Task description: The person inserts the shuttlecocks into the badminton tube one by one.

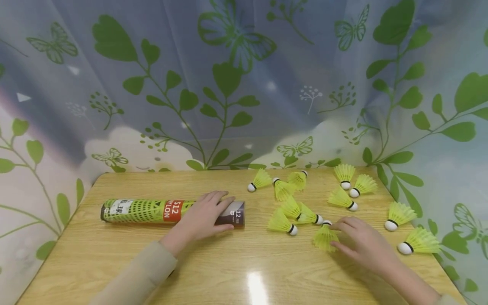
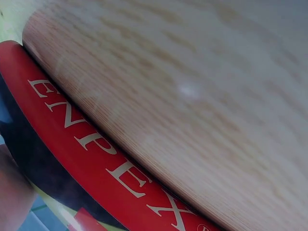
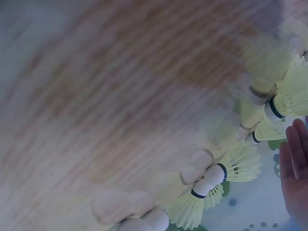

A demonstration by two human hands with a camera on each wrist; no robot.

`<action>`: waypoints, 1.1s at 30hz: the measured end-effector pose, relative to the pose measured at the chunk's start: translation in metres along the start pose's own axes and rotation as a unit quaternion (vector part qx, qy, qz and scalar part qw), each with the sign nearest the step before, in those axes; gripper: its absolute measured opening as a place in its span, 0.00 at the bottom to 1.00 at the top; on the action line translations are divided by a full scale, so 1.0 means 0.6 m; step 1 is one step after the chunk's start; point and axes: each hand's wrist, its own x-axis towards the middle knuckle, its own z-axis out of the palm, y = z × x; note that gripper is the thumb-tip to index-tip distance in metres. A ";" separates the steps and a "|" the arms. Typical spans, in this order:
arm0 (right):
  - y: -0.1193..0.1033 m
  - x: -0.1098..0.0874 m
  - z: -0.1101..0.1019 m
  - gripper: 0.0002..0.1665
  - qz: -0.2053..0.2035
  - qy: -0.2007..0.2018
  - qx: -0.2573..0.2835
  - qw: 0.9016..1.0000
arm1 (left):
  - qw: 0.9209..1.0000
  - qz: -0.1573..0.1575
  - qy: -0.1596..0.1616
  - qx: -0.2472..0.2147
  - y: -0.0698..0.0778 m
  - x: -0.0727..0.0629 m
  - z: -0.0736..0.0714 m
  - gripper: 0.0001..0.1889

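Note:
A shuttlecock tube lies on its side on the left half of the wooden table. My left hand rests over its dark right end, fingers stretched across the top and thumb along the near side. A red band with white lettering on the tube fills the lower left of the left wrist view. My right hand is beside a yellow shuttlecock, with thumb and fingers spread around its right edge; whether they touch is unclear. In the right wrist view, the straight fingers show at the right edge.
Several yellow shuttlecocks with white heads lie about: a cluster left of my right hand, a group behind it, another at the back right, and two near the right edge. A patterned curtain hangs behind the table.

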 end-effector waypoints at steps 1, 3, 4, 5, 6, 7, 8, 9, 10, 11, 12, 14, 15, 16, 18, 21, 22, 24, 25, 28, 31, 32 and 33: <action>0.001 -0.001 0.001 0.22 0.001 0.004 0.004 1.000 | 1.000 -0.001 0.001 -0.003 0.000 0.000 0.000 0.45; 0.004 -0.004 0.004 0.22 0.006 0.011 0.014 1.000 | 1.000 -0.002 0.001 -0.008 0.001 0.001 0.001 0.45; 0.006 -0.005 0.005 0.22 0.009 0.014 0.020 1.000 | 1.000 -0.003 0.001 -0.010 0.001 0.002 0.001 0.45; 0.006 -0.006 0.006 0.22 0.014 0.017 0.027 0.999 | 1.000 -0.003 0.001 -0.011 0.001 0.002 0.001 0.45; 0.007 -0.006 0.007 0.23 0.018 0.020 0.031 0.999 | 1.000 -0.003 0.001 -0.012 0.001 0.003 0.001 0.45; 0.008 -0.007 0.007 0.24 0.024 0.022 0.038 0.999 | 1.000 -0.004 0.001 -0.012 0.001 0.003 0.001 0.44; 0.009 -0.007 0.007 0.24 0.030 0.026 0.042 0.998 | 1.000 -0.004 0.002 -0.012 0.001 0.003 0.002 0.44; 0.009 -0.007 0.007 0.25 0.035 0.031 0.048 0.998 | 1.000 -0.003 0.002 -0.013 0.000 0.004 0.002 0.44; 0.010 -0.007 0.006 0.25 0.042 0.035 0.051 0.997 | 1.000 -0.001 0.005 -0.014 0.000 0.004 0.002 0.43; 0.011 -0.007 0.006 0.24 0.047 0.038 0.051 0.997 | 1.000 0.001 0.007 -0.014 0.000 0.005 0.002 0.43; 0.012 -0.007 0.005 0.24 0.051 0.041 0.050 0.997 | 1.000 0.004 0.009 -0.013 -0.001 0.005 0.002 0.42; 0.013 -0.006 0.004 0.23 0.061 0.048 0.046 0.996 | 1.000 0.010 0.015 -0.013 -0.001 0.005 0.002 0.42; 0.014 -0.006 0.004 0.23 0.064 0.051 0.044 0.996 | 1.000 0.014 0.017 -0.012 -0.001 0.006 0.002 0.42; 0.014 -0.006 0.003 0.22 0.067 0.053 0.039 0.996 | 1.000 0.017 0.019 -0.010 -0.001 0.006 0.002 0.41; 0.015 -0.005 0.002 0.21 0.071 0.059 0.031 0.995 | 0.999 0.022 0.022 -0.003 0.000 0.006 0.001 0.41; 0.017 -0.002 -0.001 0.20 0.075 0.071 0.023 0.994 | 0.999 0.031 0.027 0.002 0.002 0.006 -0.003 0.42; 0.017 0.000 -0.003 0.19 0.075 0.075 0.020 0.994 | 0.999 0.032 0.029 0.003 0.002 0.005 -0.004 0.42; 0.018 0.004 -0.008 0.18 0.073 0.084 0.017 0.994 | 0.999 0.035 0.031 0.005 0.004 0.005 -0.008 0.41; 0.019 0.007 -0.011 0.17 0.072 0.086 0.015 0.994 | 0.999 0.035 0.032 0.006 0.005 0.005 -0.010 0.41; 0.019 0.016 -0.020 0.16 0.072 0.089 0.011 0.993 | 0.999 0.036 0.038 0.011 0.008 0.007 -0.018 0.41; 0.019 0.026 -0.028 0.14 0.076 0.083 0.009 0.994 | 0.998 0.039 0.046 0.017 0.011 0.009 -0.026 0.41; 0.019 0.029 -0.031 0.14 0.078 0.082 0.010 0.994 | 0.998 0.039 0.048 0.019 0.012 0.010 -0.029 0.41; 0.018 0.032 -0.034 0.14 0.079 0.080 0.010 0.994 | 0.998 0.040 0.049 0.020 0.013 0.011 -0.032 0.41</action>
